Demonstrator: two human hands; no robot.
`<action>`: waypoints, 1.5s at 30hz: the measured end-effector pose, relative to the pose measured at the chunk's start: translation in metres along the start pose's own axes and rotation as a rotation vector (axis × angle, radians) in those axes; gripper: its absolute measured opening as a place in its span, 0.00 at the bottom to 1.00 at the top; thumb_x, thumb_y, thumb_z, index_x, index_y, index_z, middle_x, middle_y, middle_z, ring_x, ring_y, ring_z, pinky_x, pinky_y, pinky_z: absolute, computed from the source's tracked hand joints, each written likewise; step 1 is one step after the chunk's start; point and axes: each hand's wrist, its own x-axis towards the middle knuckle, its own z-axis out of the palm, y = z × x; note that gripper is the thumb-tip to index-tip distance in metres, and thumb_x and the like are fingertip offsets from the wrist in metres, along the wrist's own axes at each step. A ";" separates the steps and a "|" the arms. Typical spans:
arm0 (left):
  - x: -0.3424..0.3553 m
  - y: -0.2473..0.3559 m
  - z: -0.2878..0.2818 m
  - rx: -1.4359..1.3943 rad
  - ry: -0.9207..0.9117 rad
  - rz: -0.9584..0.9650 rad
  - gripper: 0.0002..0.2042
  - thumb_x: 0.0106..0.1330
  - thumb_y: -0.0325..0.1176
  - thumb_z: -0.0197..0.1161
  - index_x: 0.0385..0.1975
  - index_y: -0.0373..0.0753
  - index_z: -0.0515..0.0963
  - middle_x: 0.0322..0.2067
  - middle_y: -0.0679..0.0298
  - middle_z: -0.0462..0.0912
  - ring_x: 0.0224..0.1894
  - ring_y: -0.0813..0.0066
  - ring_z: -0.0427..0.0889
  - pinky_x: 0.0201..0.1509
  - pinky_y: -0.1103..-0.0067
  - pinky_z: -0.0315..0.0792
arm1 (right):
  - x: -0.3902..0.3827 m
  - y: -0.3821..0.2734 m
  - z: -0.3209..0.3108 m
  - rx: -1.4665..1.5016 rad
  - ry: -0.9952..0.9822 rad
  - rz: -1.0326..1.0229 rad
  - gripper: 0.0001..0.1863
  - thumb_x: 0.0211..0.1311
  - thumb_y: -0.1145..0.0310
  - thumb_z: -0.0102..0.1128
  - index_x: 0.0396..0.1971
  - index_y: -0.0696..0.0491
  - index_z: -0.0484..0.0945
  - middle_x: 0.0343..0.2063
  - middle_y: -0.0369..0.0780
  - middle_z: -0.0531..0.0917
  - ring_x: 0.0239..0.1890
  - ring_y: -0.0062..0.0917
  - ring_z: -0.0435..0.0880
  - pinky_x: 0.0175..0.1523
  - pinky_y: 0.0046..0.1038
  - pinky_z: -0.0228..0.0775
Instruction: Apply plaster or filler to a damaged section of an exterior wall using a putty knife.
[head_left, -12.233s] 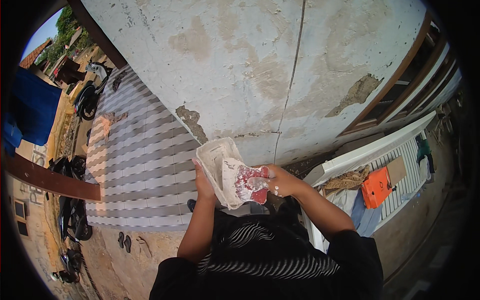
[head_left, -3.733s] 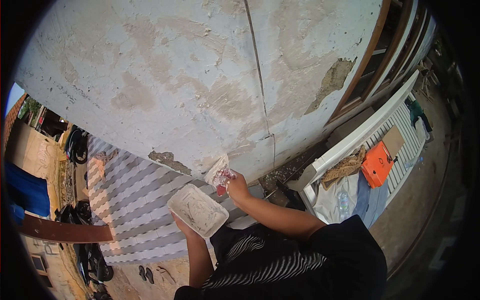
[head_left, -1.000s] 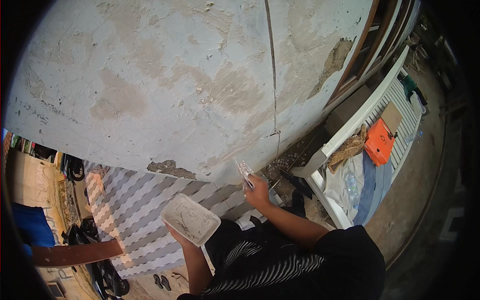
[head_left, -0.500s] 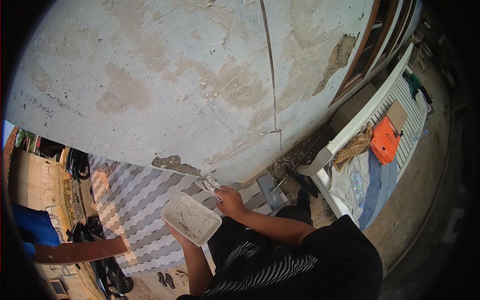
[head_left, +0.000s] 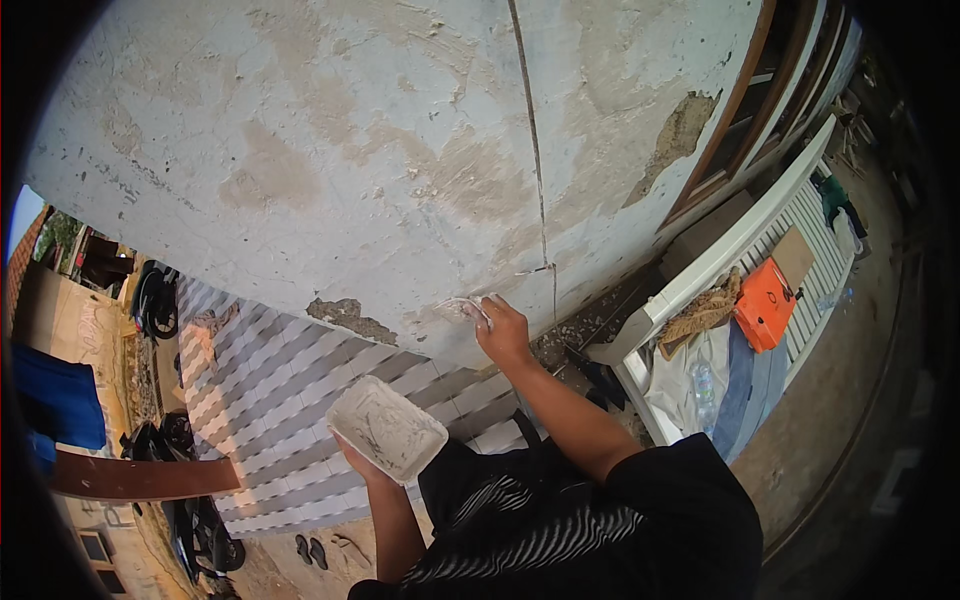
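Observation:
My left hand [head_left: 356, 463] supports a pale rectangular plastic tub [head_left: 388, 430] from below and at its side. Whitish paste is smeared over the inside of the tub. My right hand [head_left: 506, 333] is closed round a small putty knife [head_left: 463, 305] coated in white filler. The blade lies at the low part of the painted wall [head_left: 350, 225]; whether it presses flat cannot be made out. Rough beige patches mark that wall, and a broken spot of bare plaster [head_left: 350, 318] sits left of the knife.
Grey-and-white tiles [head_left: 290, 400] cover the floor on the left. To the right, a white slatted bench [head_left: 650, 315] carries an orange bag [head_left: 765, 305], cloths and a plastic bottle [head_left: 704, 392]. A dark vertical crack [head_left: 535, 130] runs down the wall. Sandals [head_left: 311, 551] lie near the bottom.
My right hand has moved up and right from beside the tub, bringing the putty knife to the wall. My left hand still holds the tub in nearly the same place.

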 end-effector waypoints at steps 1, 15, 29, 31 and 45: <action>0.000 -0.002 -0.003 0.003 -0.004 0.013 0.29 0.69 0.57 0.39 0.57 0.40 0.67 0.51 0.56 0.75 0.49 0.54 0.78 0.51 0.59 0.75 | 0.002 0.006 -0.004 -0.055 0.046 0.021 0.08 0.55 0.72 0.61 0.33 0.59 0.78 0.28 0.47 0.79 0.31 0.44 0.79 0.34 0.36 0.72; -0.007 -0.005 -0.007 -0.003 -0.075 0.017 0.29 0.68 0.58 0.42 0.57 0.40 0.67 0.52 0.56 0.75 0.49 0.54 0.78 0.51 0.60 0.75 | -0.045 0.018 0.003 0.164 0.239 0.213 0.12 0.59 0.76 0.55 0.42 0.65 0.74 0.43 0.52 0.72 0.45 0.45 0.73 0.50 0.35 0.65; 0.004 0.029 -0.068 0.060 0.019 0.054 0.30 0.68 0.60 0.38 0.57 0.42 0.66 0.53 0.57 0.74 0.52 0.55 0.76 0.54 0.59 0.73 | -0.093 -0.027 0.056 0.372 -0.113 0.126 0.19 0.46 0.87 0.52 0.42 0.62 0.76 0.39 0.51 0.76 0.43 0.44 0.77 0.47 0.32 0.70; 0.003 0.022 -0.053 0.058 -0.018 0.026 0.30 0.68 0.60 0.39 0.57 0.42 0.67 0.53 0.57 0.74 0.52 0.55 0.76 0.54 0.59 0.72 | -0.074 -0.017 0.042 0.343 -0.147 0.139 0.18 0.46 0.85 0.54 0.41 0.65 0.76 0.35 0.50 0.78 0.39 0.43 0.79 0.44 0.33 0.71; -0.007 -0.017 -0.005 0.002 0.024 0.024 0.29 0.67 0.59 0.41 0.56 0.41 0.68 0.50 0.57 0.76 0.48 0.54 0.78 0.50 0.58 0.75 | -0.036 0.050 -0.055 0.263 0.203 0.280 0.12 0.52 0.80 0.57 0.39 0.66 0.75 0.39 0.52 0.76 0.40 0.46 0.76 0.44 0.33 0.70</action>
